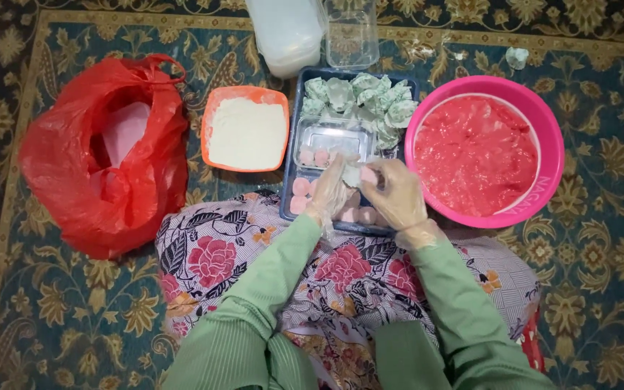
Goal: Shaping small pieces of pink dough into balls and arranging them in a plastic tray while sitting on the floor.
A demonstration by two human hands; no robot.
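Paper wrapper (353, 173) with a pink ball (367, 173) sits pinched between both gloved hands over the dark tray (287, 189). Left hand (330, 189) curls its fingers around the wrapper; right hand (397, 193) closes on the ball from the other side. Beyond the knuckles lie folded green-white wrappers (361, 101); right of the right hand, a pink bowl (552, 130); left, an orange flour tub (247, 132).
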